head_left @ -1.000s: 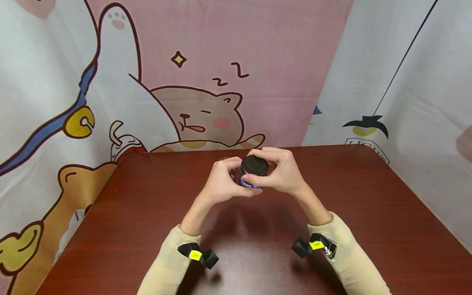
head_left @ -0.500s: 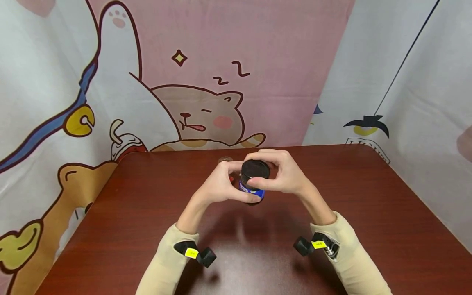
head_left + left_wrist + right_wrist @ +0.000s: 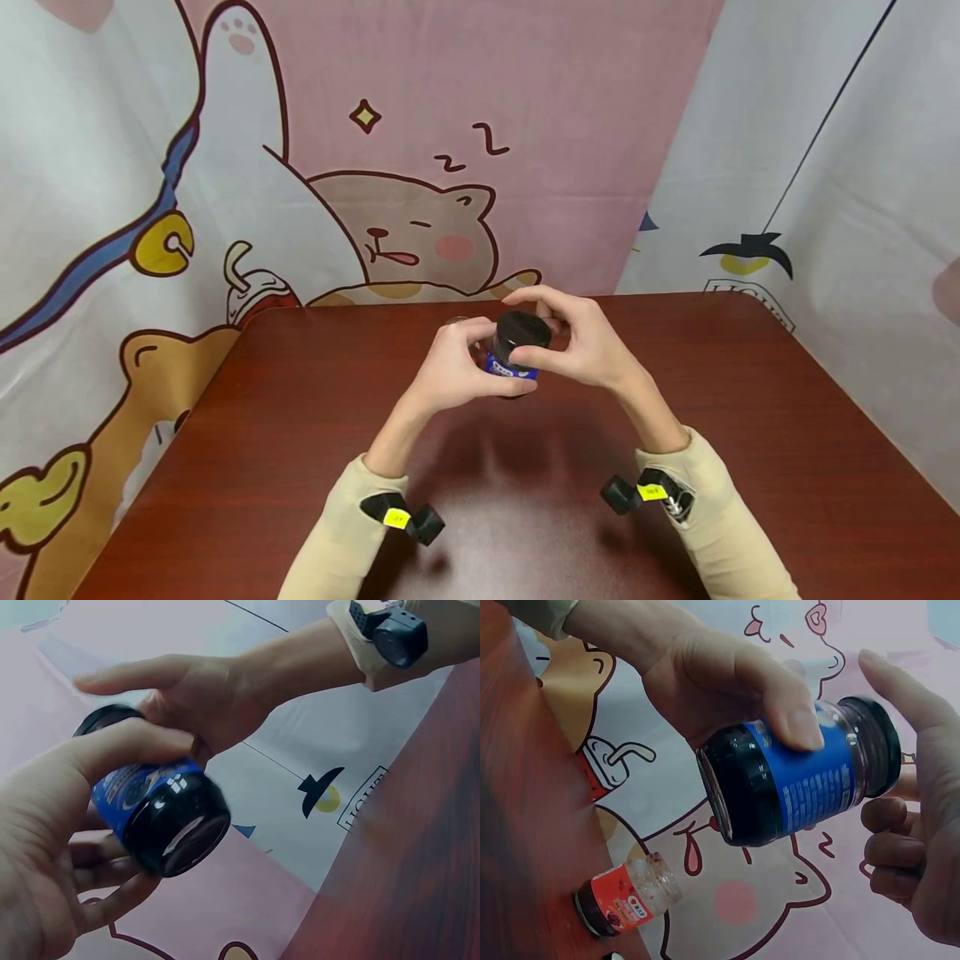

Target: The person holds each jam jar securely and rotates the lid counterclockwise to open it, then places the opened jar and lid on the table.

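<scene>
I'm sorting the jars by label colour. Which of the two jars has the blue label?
The dark jar held off the table between both hands; it has a black lid. The other, small jar stands on the table with a red-orange label.

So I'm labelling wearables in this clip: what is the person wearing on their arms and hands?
Both hands are bare. Each arm wears a beige long sleeve, and at each wrist sits a small black camera with a yellow sticker.
</scene>
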Demonstrator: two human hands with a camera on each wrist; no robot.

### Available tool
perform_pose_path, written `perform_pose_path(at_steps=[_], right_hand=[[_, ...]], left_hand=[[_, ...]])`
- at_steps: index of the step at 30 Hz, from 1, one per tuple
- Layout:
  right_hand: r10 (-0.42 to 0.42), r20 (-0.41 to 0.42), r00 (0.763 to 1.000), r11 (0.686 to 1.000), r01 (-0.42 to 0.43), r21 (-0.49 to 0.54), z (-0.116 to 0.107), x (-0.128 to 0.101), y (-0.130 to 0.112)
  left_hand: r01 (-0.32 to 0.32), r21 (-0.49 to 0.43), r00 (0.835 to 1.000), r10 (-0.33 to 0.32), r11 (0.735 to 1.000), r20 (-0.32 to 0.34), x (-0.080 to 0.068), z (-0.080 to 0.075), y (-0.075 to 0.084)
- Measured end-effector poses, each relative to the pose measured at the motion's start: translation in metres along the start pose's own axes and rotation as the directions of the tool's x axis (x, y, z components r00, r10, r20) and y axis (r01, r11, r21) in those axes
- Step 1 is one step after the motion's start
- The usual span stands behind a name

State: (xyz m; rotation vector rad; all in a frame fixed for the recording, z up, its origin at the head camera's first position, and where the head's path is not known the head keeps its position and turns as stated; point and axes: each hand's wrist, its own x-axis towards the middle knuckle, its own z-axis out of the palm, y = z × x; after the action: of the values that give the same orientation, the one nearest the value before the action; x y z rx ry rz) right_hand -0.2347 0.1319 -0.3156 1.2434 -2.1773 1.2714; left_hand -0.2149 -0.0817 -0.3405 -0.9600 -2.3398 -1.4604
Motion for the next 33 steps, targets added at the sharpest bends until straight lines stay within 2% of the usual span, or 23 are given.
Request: perform_pose_path(at_steps=[5,9,16,24,28,33], right_hand=[[0.042,-0.061,0.997,0.998,-0.044,-0.034,0.001,0.000,0.002],[0.056,-0.083,0.995,0.998,-0.057,-0.007,0.003,-0.001,0.003],[-0.005,-0.049,0.999,0.998,0.009,0.068,0.003,0.000,0.002],[-0.086,0.031,0.996,0.987,0.081,0.137,-0.002,0.000,-0.001],[-0.105,0.081,0.991,0.985,0.092,0.145,-0.004,0.000,-0.005],[-0.105,0.126,0.986,0.989,0.090,0.119,-0.007,0.000,-0.008]], left_hand=[[0.025,0.057,0.997,-0.020,0.998,-0.076,0.001,0.003,0.003],[0.029,0.051,0.996,-0.025,0.998,-0.088,0.001,0.003,0.004],[0.032,-0.090,0.999,-0.032,0.995,0.008,0.000,-0.002,0.000],[-0.033,-0.238,0.990,0.065,0.971,0.127,0.001,-0.007,0.001],[-0.039,-0.252,0.986,0.078,0.967,0.146,0.000,-0.008,0.001],[-0.019,-0.234,0.989,0.053,0.972,0.141,0.000,-0.008,0.000]])
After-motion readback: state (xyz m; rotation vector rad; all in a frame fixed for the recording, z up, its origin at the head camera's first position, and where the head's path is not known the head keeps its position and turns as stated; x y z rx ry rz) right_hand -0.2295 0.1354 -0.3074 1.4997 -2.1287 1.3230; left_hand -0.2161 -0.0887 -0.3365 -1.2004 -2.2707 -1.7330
